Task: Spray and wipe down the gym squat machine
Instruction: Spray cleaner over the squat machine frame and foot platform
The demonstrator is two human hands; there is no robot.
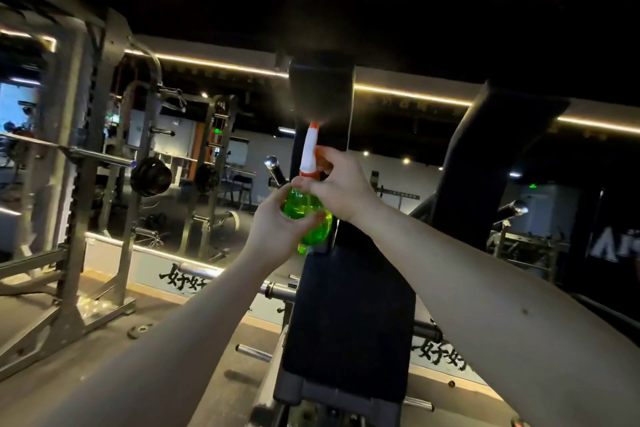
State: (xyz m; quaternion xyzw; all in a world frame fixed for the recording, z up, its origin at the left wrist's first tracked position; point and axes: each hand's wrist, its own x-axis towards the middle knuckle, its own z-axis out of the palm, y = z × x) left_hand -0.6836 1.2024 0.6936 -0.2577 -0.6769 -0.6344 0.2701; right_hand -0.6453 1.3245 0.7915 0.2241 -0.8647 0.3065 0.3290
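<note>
– While the left hand (277, 229) curls round the belly of the spray bottle (310, 222), where is the right?
– The right hand (341, 184) is clamped on the neck just above, one finger hooked over the trigger. Both hands are closed on the bottle and meet at its shoulder.
– What is it made of?
– Translucent green plastic with a rounded body. It has a slim white head and an orange-tipped nozzle (313, 126) pointing up.
– And the edges around it?
– The nozzle sits just below the lower edge of the near shoulder pad (322, 90), a black, matte, blocky cushion. A faint fan of mist spreads across it. A second shoulder pad (485, 156) slants off to the right, well apart, with an open gap between the two.
– Below the hands?
– The black back pad (349, 315), flat and rectangular, runs from behind the bottle down between the forearms. A chrome handle (273, 165) pokes up just left of the bottle.
– Room on the left?
– Grey floor (239, 381) runs from the machine across to the steel power rack (76, 156). A small weight plate (140, 331) lies flat on it near the rack's foot. A barbell (104, 156) rests across the rack.
</note>
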